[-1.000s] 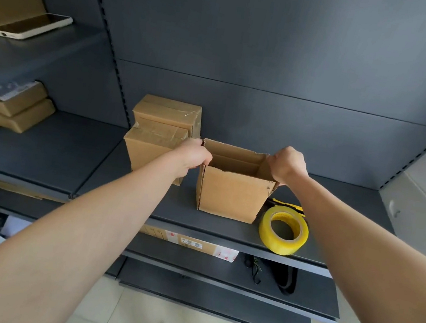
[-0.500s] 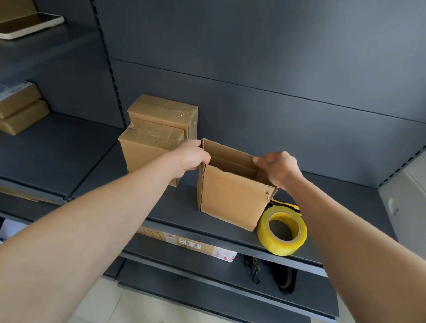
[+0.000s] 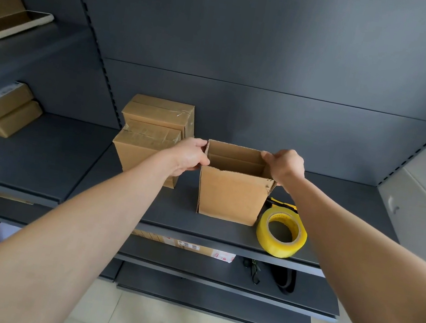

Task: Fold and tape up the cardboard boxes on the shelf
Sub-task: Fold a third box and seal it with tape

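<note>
- the open cardboard box (image 3: pixel 231 197) now sits squarer on the shelf, its mouth spread wider.
- the right hand (image 3: pixel 284 166) has slid from the back rim to the right edge.

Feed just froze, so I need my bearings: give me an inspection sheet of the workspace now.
Surface: grey shelf, holds the boxes and tape.
Job's things: open box, top open; tape roll right of it; two closed boxes to its left.
Clutter: phone on upper shelf; small boxes far left.
Hands: left hand grips the open box's left rim, right hand its right rim.
Cables: black cord on lower shelf.
Surroundings: grey back panel; tiled floor.
</note>
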A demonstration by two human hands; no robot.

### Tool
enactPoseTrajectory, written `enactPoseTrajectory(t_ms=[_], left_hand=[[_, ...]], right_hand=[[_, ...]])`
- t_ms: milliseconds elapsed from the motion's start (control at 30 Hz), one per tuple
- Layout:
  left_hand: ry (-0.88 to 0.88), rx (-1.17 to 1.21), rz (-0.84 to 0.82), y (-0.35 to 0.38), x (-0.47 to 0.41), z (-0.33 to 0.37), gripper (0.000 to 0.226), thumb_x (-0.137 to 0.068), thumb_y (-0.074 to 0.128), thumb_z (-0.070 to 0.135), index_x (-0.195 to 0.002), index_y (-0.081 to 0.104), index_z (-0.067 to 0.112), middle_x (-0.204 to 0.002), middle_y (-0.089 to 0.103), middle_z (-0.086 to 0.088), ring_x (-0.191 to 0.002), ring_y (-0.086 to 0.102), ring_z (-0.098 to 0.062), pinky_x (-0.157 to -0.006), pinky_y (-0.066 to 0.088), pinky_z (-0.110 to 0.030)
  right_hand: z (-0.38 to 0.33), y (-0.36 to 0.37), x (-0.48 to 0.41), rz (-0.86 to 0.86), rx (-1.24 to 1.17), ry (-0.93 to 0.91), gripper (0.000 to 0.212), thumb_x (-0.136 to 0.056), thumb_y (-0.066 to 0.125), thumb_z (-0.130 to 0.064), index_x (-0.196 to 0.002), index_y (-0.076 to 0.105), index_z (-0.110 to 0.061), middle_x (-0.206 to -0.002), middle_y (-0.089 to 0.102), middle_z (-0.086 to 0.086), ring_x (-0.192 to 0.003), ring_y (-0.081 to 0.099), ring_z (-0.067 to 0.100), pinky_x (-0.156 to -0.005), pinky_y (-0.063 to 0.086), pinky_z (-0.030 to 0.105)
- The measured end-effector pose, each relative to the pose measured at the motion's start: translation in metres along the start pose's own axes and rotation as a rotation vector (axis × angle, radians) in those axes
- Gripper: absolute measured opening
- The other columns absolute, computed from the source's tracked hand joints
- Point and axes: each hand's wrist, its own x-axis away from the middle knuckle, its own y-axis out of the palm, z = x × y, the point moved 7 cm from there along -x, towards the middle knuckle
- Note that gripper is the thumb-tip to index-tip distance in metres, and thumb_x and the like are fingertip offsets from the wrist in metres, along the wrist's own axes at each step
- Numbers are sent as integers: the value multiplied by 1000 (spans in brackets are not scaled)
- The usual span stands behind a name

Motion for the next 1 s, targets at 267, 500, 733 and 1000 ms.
enactPoseTrajectory(t_ms=[267, 500, 733, 1000], left_hand=[[57, -78, 97, -8, -1, 4, 59, -86, 63, -2, -140, 46, 13, -145, 45, -7, -132, 43, -27, -109, 38, -44], [75, -127, 42, -6, 3, 8, 54, -91, 59, 3, -141, 44, 16, -146, 41, -8, -128, 45, -28, -103, 44, -39], [2, -167, -13, -4, 5, 12, 56, -93, 53, 0, -143, 41, 23, -148, 38, -7, -128, 45, -31, -98, 46, -46], [-57, -167, -44, 1, 5, 15, 71, -85, 57, -13, -143, 41, 23, -142, 43, -10, -115, 55, -33, -86, 54, -44]], right_hand=[[-2, 2, -2, 9, 8, 10, 43, -94, 50, -47, -86, 63, -7, -81, 60, 9, -65, 59, 24, -58, 50, 29], [-1, 2, -2, 9, 10, 16, 41, -95, 47, -49, -83, 62, -12, -72, 57, 4, -58, 59, 21, -56, 51, 28], [-2, 3, -2, 10, 13, 6, 39, -96, 46, -48, -87, 63, -14, -74, 58, 4, -60, 61, 22, -58, 54, 28], [-1, 3, 1, 24, 23, 16, 40, -96, 45, -47, -89, 62, -12, -78, 58, 5, -66, 62, 24, -60, 53, 30]])
